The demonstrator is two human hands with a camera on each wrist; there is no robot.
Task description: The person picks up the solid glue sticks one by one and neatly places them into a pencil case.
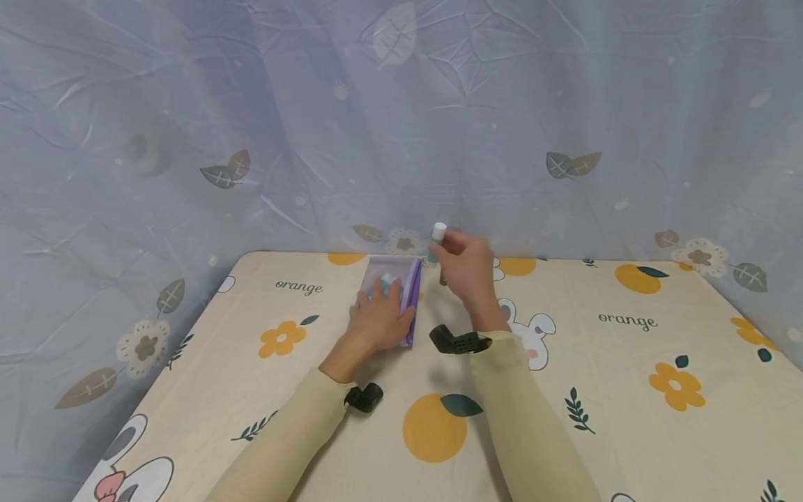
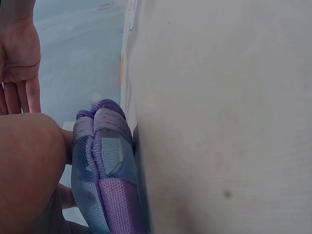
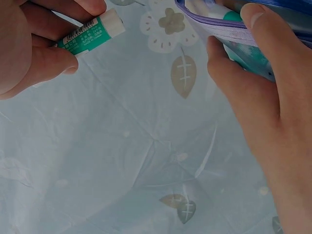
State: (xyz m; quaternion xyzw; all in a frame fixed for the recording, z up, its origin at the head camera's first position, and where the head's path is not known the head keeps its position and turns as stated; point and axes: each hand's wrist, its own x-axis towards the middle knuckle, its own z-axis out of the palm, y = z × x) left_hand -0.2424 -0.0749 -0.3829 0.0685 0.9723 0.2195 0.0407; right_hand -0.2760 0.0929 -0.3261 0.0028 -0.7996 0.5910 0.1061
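Note:
My right hand (image 1: 467,268) is raised at the far side of the table and pinches a small glue stick (image 1: 438,233) between thumb and fingers. Its white cap sticks out, and a green barcode label (image 3: 87,39) shows in the right wrist view. A see-through mesh pouch (image 1: 392,263) with purple edging lies on the table to the left. My left hand (image 1: 379,317) lies over this pouch, its thumb and a finger gripping the zip edge (image 3: 219,24). Through the mesh, white and green contents (image 1: 387,280) show, partly hidden by the fingers.
A cream tablecloth (image 1: 351,432) printed with oranges, flowers and rabbits covers the table. Behind the far edge hangs a pale blue patterned curtain (image 1: 401,139). Black wrist cameras sit on the right wrist (image 1: 458,341) and left wrist (image 1: 365,397).

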